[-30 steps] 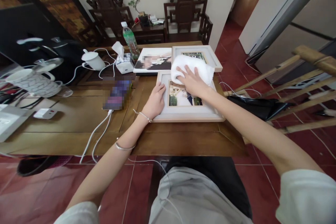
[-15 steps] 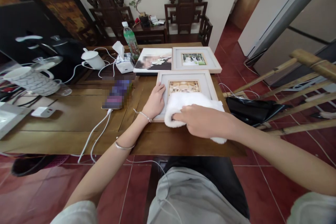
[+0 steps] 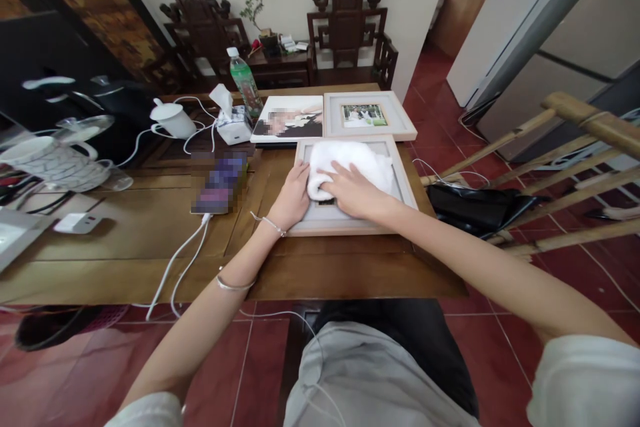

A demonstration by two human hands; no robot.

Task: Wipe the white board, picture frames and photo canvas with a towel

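Note:
A light wooden picture frame (image 3: 345,229) lies flat near the table's right front. My left hand (image 3: 294,197) holds it by its left edge, fingers closed against the side. A folded white towel (image 3: 370,160) rests on the frame and covers most of the picture inside. With fingers somewhat spread over the towel, my right hand (image 3: 353,188) grips it and presses it down, the thumb by the fold at its left end.
Behind lie a photo panel (image 3: 290,121) and a second framed picture (image 3: 400,121). A green-labelled bottle (image 3: 245,80), a tissue box (image 3: 234,127), a phone (image 3: 220,180) on a cable, a lidded cup (image 3: 173,120) and a patterned mug (image 3: 47,161) stand leftward. A bamboo chair (image 3: 575,113) is at right.
My right hand has pushed the towel away from me, from the frame's near right corner up over its picture. My left hand keeps its place on the left edge.

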